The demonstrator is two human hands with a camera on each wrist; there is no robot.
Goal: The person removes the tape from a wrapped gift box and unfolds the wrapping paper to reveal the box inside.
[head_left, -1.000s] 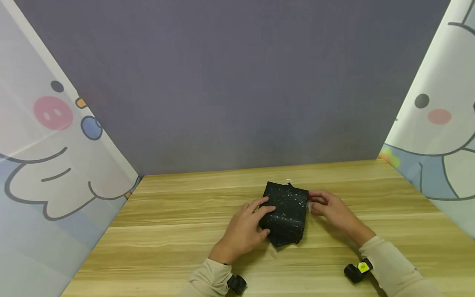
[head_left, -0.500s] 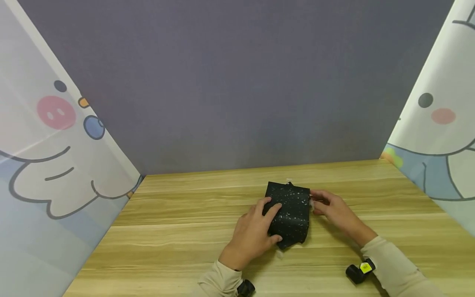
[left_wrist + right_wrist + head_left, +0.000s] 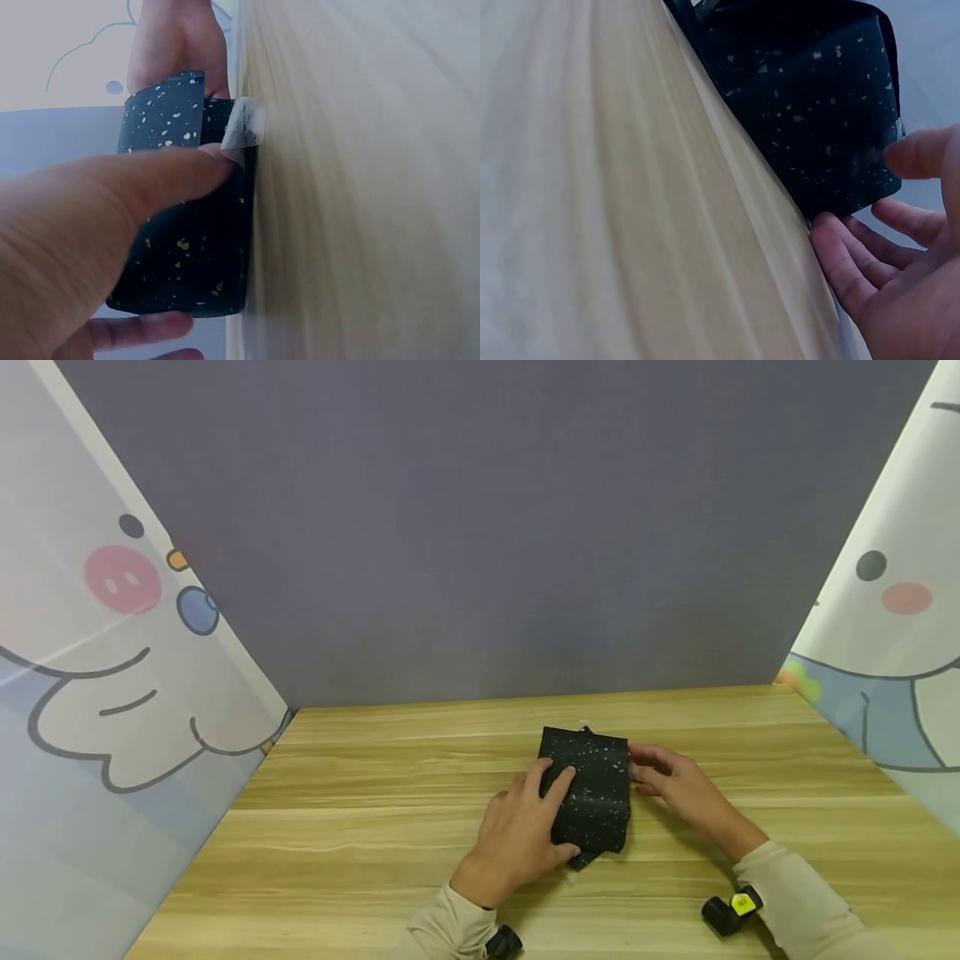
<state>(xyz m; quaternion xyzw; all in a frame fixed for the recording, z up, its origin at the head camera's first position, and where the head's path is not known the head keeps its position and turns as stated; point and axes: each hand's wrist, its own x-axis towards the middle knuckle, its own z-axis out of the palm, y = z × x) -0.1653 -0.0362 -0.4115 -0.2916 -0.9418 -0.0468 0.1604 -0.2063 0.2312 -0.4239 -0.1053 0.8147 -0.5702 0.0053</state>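
A black speckled paper-wrapped parcel (image 3: 592, 785) lies on the wooden table, right of centre in the head view. My left hand (image 3: 517, 831) grips its left side, with fingers spread over the top and the thumb at the near end. The left wrist view shows that thumb (image 3: 176, 176) against the dark folded paper, beside a strip of clear tape (image 3: 246, 124) that sticks out. My right hand (image 3: 678, 785) touches the right side near the far corner. In the right wrist view its thumb rests on the speckled face (image 3: 810, 112), and its extended fingers meet the lower edge.
The pale wood table (image 3: 375, 810) stretches around the parcel. Behind it stands a grey panel (image 3: 480, 543), and cartoon-printed panels (image 3: 82, 693) flank both sides. A black wrist device (image 3: 723, 914) projects by the right sleeve.
My left hand has slid right, farther over the parcel, its thumb now lower at the near end. A dark paper corner shows more at that end. The right hand stays at the right side.
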